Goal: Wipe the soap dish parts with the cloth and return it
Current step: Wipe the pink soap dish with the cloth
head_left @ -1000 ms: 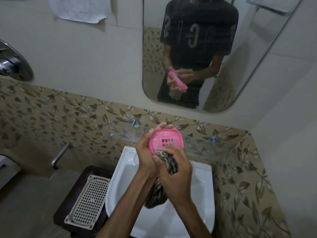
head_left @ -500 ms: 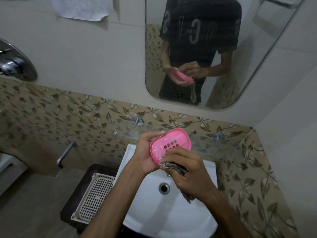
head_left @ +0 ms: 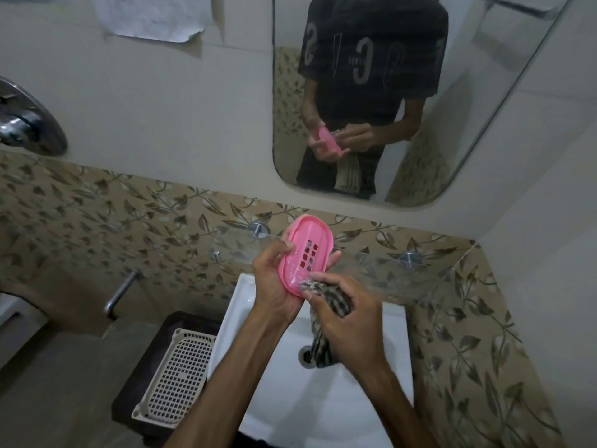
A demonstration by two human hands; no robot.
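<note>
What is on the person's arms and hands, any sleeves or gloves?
Both forearms are bare, and the left hand and right hand wear no gloves. No rings or watch show. The mirror shows a dark short-sleeved shirt with pale lettering.

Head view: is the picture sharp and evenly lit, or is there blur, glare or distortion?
Head view: dim, soft light; the pink plastic soap dish is fairly sharp; the striped cloth at the right hand is slightly smeared; the steel wall fitting glints; wide-angle lens bends the mirror edges.
</note>
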